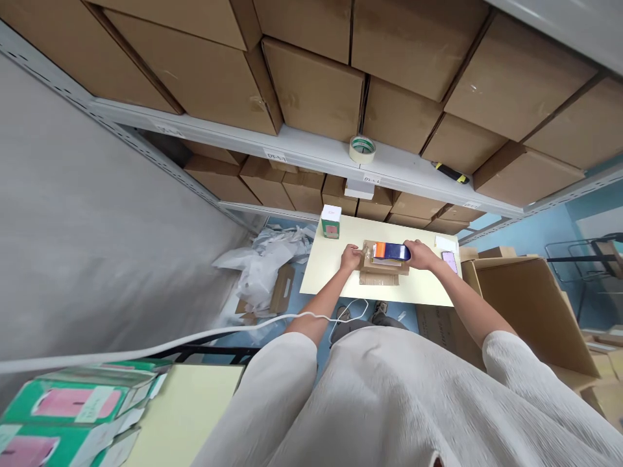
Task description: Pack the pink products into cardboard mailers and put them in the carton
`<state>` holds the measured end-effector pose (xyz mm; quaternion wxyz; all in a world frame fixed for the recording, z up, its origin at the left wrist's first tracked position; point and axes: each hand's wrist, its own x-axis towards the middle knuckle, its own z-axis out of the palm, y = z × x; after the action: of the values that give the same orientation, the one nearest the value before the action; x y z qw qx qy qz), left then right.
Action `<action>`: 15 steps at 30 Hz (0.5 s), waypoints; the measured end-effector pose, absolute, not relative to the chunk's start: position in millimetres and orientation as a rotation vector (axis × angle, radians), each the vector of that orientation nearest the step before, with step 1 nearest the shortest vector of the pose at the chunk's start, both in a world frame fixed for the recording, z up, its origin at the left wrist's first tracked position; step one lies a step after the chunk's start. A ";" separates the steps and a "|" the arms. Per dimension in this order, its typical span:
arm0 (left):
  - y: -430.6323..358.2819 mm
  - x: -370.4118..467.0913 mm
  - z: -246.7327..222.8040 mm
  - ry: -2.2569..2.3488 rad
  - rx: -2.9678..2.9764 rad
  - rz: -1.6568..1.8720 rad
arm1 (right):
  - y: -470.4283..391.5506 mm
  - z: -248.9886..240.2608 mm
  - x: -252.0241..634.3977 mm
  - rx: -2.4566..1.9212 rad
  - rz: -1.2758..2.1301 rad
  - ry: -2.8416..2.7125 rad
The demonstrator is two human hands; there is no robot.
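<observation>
A small brown cardboard box (pixel 368 263) lies on the pale yellow table, with a flap sticking out toward me. My left hand (pixel 350 257) grips its left edge, fingers closed. My right hand (pixel 419 255) is closed around the right end of a dark blue and orange tape dispenser (pixel 392 251), which lies across the top of the box. Whether the dispenser touches the cardboard I cannot tell. The palm side of my right hand is hidden.
A green and white box (pixel 331 222) stands at the table's (pixel 326 279) back left; a phone (pixel 449 262) lies at the right. Tape roll (pixel 363 149) and utility knife (pixel 450 172) rest on the shelf. A white cable (pixel 195 333) crosses by my left forearm. An open carton (pixel 530 305) stands right.
</observation>
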<state>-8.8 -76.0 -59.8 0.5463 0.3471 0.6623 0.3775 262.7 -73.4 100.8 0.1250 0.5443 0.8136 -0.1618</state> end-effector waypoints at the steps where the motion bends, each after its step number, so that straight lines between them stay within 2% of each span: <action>1: -76.4 -7.2 -61.2 1.567 0.822 0.894 | -73.3 100.4 262.8 1.586 -0.469 2.370; 15: -83.6 0.9 -60.2 1.647 0.940 0.977 | -73.9 98.6 263.9 1.608 -0.491 2.356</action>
<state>0.9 -83.6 -60.2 0.4830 0.3860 0.6760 0.4009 263.9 -73.9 98.6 0.1232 0.5513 0.8078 -0.1682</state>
